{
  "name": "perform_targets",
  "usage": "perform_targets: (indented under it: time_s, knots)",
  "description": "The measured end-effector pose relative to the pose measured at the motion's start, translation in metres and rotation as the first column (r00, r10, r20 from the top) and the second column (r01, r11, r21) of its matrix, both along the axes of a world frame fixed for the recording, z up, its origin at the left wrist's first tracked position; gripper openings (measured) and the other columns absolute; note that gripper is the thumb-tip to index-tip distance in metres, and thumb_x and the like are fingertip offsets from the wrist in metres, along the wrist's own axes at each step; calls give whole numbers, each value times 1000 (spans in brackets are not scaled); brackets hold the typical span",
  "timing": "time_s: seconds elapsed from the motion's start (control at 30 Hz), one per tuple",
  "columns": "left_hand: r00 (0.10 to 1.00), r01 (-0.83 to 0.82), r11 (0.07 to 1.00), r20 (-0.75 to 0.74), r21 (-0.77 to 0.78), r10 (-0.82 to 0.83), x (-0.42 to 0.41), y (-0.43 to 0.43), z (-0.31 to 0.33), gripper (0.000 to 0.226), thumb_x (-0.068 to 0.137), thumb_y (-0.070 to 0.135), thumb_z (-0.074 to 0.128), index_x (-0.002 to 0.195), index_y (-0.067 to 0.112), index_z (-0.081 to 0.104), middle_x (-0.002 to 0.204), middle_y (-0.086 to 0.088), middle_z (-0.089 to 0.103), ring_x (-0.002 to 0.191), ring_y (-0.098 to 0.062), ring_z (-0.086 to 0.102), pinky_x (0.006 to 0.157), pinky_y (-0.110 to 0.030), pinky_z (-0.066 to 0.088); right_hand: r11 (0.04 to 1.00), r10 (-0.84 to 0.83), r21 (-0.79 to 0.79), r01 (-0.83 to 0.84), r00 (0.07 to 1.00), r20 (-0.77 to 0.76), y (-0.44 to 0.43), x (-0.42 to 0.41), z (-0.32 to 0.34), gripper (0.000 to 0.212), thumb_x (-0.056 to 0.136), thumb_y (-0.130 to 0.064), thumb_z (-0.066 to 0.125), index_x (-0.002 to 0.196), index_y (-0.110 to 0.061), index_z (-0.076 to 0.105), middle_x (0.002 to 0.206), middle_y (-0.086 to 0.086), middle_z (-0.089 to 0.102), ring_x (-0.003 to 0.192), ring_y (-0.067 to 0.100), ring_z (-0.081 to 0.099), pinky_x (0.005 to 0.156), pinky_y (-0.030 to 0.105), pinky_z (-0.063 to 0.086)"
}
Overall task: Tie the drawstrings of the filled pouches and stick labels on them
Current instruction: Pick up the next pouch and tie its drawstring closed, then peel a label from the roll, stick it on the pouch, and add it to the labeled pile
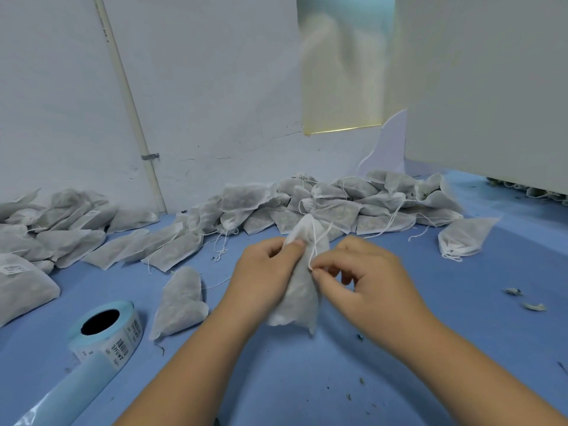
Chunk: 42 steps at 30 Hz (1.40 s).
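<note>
At table (307, 382) centre, the pouch (299, 296) stands with its long axis running six to twelve o'clock, mouth at twelve. The left hand (264, 272) grips its neck from nine; the right hand (365, 278), at three, pinches the drawstring (313, 252) between thumb and forefinger.

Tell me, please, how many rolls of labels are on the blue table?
1. The label roll lies on the blue table at lower left; others may lie hidden or outside the view.
</note>
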<state>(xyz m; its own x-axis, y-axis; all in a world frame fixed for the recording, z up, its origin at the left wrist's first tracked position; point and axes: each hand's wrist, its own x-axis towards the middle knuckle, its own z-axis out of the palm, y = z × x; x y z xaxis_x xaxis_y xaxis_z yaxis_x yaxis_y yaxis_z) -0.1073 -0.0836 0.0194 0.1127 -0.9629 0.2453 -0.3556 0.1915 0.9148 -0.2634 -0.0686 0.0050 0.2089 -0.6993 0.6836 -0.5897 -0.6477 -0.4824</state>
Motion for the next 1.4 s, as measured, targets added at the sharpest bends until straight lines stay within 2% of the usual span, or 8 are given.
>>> perform_targets:
  time_s: [0.27, 0.4, 0.53, 0.83, 0.97, 1.13, 1.23, 1.4]
  knots:
    - [873, 277, 944, -457, 178, -170, -1, 5, 15, 33, 95, 30, 57, 90, 6, 79, 101, -13, 75, 91, -26, 73, 81, -36, 58, 988, -26, -152, 11, 995, -100, 2, 0, -1, 29, 83, -30, 58, 108, -30, 71, 93, -9, 55, 86, 13, 53, 64, 39, 52]
    - [850, 286, 937, -504, 201, -151, 0, 12, 21, 26, 92, 13, 57, 77, 7, 77, 97, -19, 71, 97, -33, 68, 95, -45, 49, 991, 20, -125, -40, 988, -155, 6, 3, 0, 36, 85, -36, 54, 119, -33, 65, 105, -11, 52, 88, 9, 51, 67, 36, 52]
    - [879, 180, 965, -473, 191, -70, 5, 23, 26, 28, 92, 12, 59, 106, -12, 65, 113, -32, 66, 105, -42, 66, 97, -49, 48, 988, 40, -136, -67, 980, -195, 15, 9, 5, 43, 85, -43, 47, 122, -31, 64, 111, -12, 53, 88, 5, 49, 68, 26, 49]
    - [961, -219, 967, -144, 126, 236, 73, 69, 33, 23, 79, 31, 66, 57, 25, 61, 53, 9, 55, 49, -9, 51, 50, -23, 37, 960, 200, -138, -243, 942, -269, 44, 40, -1, 50, 86, -44, 45, 132, -29, 54, 125, -18, 44, 96, 0, 53, 69, 22, 50]
    - [842, -340, 918, -369, 201, 393, 144, 100, 30, 14, 58, 30, 69, 67, 20, 64, 65, -4, 58, 63, -21, 54, 59, -30, 38, 933, 274, -135, -334, 902, -333, 53, 55, -7, 43, 87, -34, 48, 126, -23, 63, 117, -9, 61, 84, 5, 61, 61, 20, 50]
    - [734, -350, 915, -548, 199, 400, 208, 119, 0, 31, 93, 11, 61, 64, 4, 52, 66, -15, 53, 41, -4, 57, 49, -13, 43, 887, 336, -156, -435, 839, -428, 54, 79, -21, 39, 78, -10, 57, 112, -20, 73, 102, -7, 72, 80, 13, 69, 62, 26, 57]
    - [728, -286, 928, -575, 240, 373, 222, 118, -9, 19, 85, 19, 65, 69, 10, 70, 71, -12, 67, 58, -14, 66, 59, -23, 49, 854, 420, -100, -511, 790, -447, 56, 103, -25, 35, 72, -6, 55, 91, -24, 78, 87, -12, 72, 74, 11, 67, 58, 25, 55]
    - [645, -162, 954, -704, 254, 297, 226, 119, -21, 20, 82, 20, 63, 67, 12, 73, 68, -6, 67, 55, -18, 66, 54, -24, 52, 914, 404, 184, -361, 846, -349, 44, 170, -25, 39, 88, -19, 39, 101, -31, 73, 105, -16, 68, 101, 10, 59, 84, 27, 48]
